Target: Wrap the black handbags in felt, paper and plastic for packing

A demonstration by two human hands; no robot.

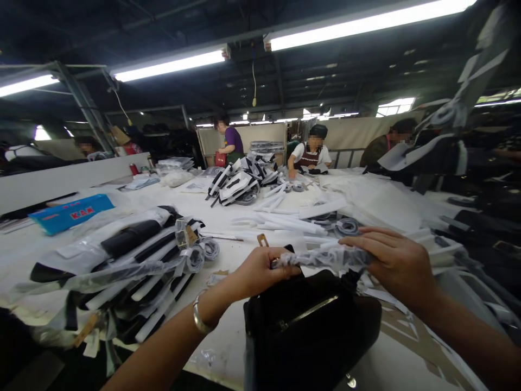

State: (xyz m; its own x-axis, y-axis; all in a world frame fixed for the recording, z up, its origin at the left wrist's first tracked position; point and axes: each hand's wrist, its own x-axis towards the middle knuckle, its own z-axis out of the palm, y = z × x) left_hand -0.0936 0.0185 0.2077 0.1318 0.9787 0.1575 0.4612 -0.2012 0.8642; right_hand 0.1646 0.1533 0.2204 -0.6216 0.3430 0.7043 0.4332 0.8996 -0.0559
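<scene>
Plastic (pixel 334 258) atop the black bag (pixel 309 336) seems mid-fitting, next needing smoothing, left hand (pixel 258 271) pinching one end, right hand (pixel 402 266) half-curled opposite, grip unclear.

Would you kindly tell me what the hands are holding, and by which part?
A black bag, by its plastic-wrapped handle: left hand at one end, right hand at the other.

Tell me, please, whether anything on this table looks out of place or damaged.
The pile at left looks untidy: its strips lie every which way, some dangling over the table's near edge. The black bag shows no obvious damage.
</scene>
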